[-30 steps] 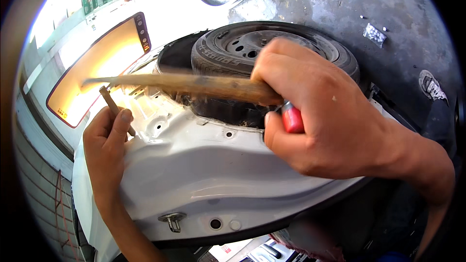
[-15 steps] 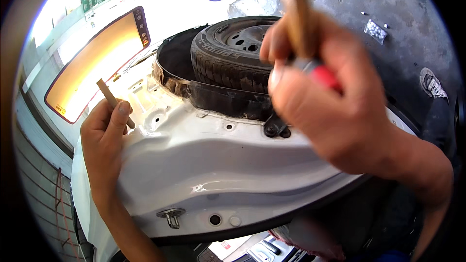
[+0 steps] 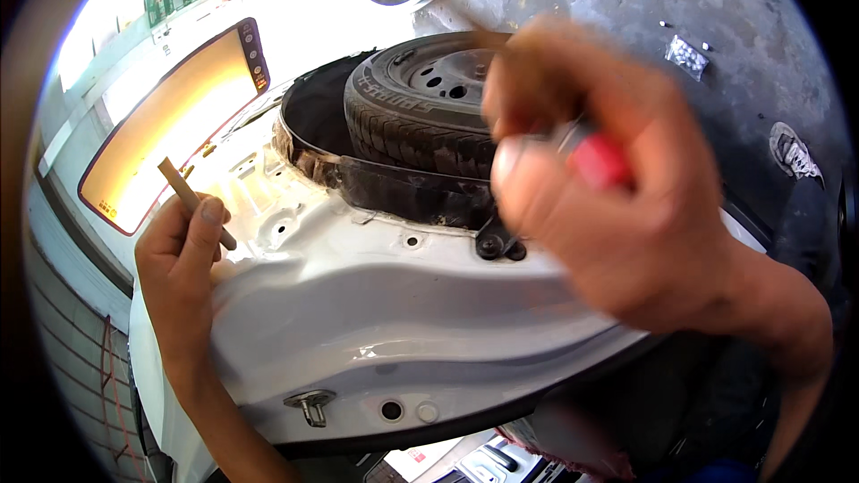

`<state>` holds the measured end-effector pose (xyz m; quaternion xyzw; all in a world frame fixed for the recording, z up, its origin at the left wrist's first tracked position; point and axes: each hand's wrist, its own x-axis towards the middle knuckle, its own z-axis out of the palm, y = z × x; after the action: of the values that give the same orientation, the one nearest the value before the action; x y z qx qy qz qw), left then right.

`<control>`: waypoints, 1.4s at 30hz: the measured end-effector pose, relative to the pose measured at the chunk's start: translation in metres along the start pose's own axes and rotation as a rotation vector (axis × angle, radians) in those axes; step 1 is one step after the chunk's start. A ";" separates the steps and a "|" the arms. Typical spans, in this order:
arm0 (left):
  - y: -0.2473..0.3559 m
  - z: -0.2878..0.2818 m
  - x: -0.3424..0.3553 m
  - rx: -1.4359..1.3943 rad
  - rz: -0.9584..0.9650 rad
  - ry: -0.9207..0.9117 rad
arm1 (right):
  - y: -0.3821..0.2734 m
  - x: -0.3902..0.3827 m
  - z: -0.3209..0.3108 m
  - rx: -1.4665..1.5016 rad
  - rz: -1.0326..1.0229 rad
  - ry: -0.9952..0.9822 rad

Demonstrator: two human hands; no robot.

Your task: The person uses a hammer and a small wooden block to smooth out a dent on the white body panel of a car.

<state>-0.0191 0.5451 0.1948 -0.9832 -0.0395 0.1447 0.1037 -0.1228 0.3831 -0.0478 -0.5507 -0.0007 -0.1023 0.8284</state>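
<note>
My left hand [image 3: 183,264] pinches a short tan stick [image 3: 182,188] between thumb and fingers, its lower end close to the white car body panel [image 3: 385,291]. Raised over the right part of the panel, my right hand [image 3: 608,188] is closed around a wooden-handled tool [image 3: 528,67], blurred by motion. A red part [image 3: 601,161] shows in the same fist; whether it belongs to that tool I cannot tell. Beyond the panel, a spare wheel [image 3: 420,116] sits in a black-walled well [image 3: 394,188]. What lies under my right hand is hidden.
A glowing yellow lamp board [image 3: 179,125] stands at the left behind the panel. A metal latch striker [image 3: 310,405] juts from the panel's near edge. On the grey floor lie a small bag of white pieces [image 3: 687,56] and, farther right, a shoe [image 3: 793,154] is visible.
The wooden-handled tool in my right hand has swung from upright to tilted left and lower in view. The left hand and stick appear slightly farther left, as the whole view shifts a little.
</note>
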 end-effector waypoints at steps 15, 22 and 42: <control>-0.002 0.003 0.002 0.046 0.038 0.010 | 0.002 -0.004 -0.017 -0.183 0.122 -0.295; -0.004 0.008 0.001 0.036 0.021 0.003 | 0.002 -0.002 -0.014 -0.106 0.216 -0.264; -0.006 0.007 0.002 0.038 0.044 -0.050 | -0.005 0.003 -0.025 -0.234 0.087 -0.289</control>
<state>-0.0192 0.5522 0.1885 -0.9778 -0.0176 0.1722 0.1180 -0.1235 0.3575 -0.0531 -0.6518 -0.0840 0.0145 0.7536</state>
